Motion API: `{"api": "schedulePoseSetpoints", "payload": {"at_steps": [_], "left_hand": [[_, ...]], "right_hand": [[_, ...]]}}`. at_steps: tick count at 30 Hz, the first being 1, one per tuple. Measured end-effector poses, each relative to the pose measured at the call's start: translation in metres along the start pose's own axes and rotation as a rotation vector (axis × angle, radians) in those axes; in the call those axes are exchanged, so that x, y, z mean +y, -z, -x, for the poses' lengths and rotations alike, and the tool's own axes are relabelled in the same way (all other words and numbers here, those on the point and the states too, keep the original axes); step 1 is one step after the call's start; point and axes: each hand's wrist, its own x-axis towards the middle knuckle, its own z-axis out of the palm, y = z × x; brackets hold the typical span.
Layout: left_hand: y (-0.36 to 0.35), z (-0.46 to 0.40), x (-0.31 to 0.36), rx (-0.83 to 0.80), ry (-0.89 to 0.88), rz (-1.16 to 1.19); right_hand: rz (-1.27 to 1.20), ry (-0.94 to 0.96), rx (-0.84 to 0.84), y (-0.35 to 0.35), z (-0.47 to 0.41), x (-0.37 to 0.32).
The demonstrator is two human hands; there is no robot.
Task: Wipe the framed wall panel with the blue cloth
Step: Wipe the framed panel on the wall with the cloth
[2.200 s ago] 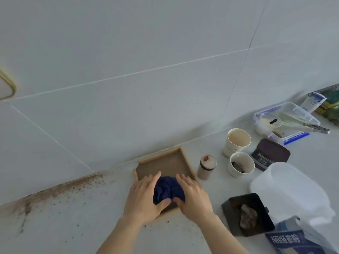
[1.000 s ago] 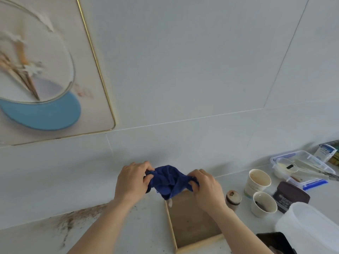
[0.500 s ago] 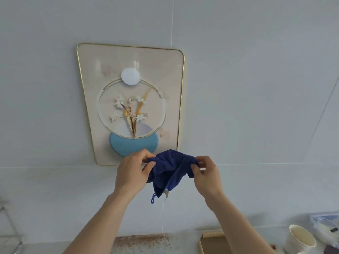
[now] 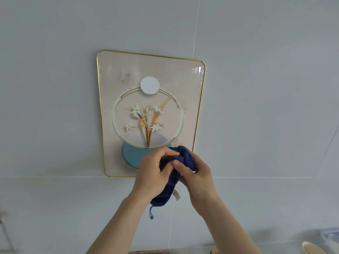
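Note:
The framed wall panel (image 4: 150, 74) hangs on the white tiled wall, beige with a thin gold frame, a white disc, a flower picture and a blue half-circle at the bottom. The dark blue cloth (image 4: 185, 158) is bunched between both hands in front of the panel's lower right corner. My left hand (image 4: 152, 173) grips its left side and my right hand (image 4: 198, 176) grips its right side. A tail of cloth with a loop and a white tag hangs down between my wrists. Whether the cloth touches the panel is unclear.
A paper cup rim (image 4: 311, 248) and a clear plastic box edge (image 4: 330, 235) show at the bottom right corner. A metal rack part (image 4: 5, 230) sits at the far left. A brown stained strip of counter (image 4: 152, 252) lies at the bottom edge.
Both hands lifted the cloth from the wooden tray on the counter up to the wall. They have drawn closer together, bunching the cloth before the panel's lower right corner.

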Motion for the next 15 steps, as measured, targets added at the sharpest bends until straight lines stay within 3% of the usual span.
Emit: {"api": "schedulePoseSetpoints", "payload": {"at_steps": [4, 7, 10, 15], "left_hand": [[0.012, -0.012, -0.006, 0.013, 0.009, 0.057], [0.016, -0.034, -0.019, 0.203, -0.235, -0.291], [0.015, -0.065, -0.029, 0.213, -0.425, -0.563], [0.008, -0.092, -0.059, 0.203, -0.489, -0.847]], "right_hand": [[0.148, 0.104, 0.233, 0.012, -0.014, 0.006], [0.374, 0.360, 0.345, 0.010, -0.032, 0.004], [0.655, 0.702, 0.360, 0.005, -0.059, 0.011], [1.277, 0.988, 0.338, 0.011, -0.093, 0.051]]}}
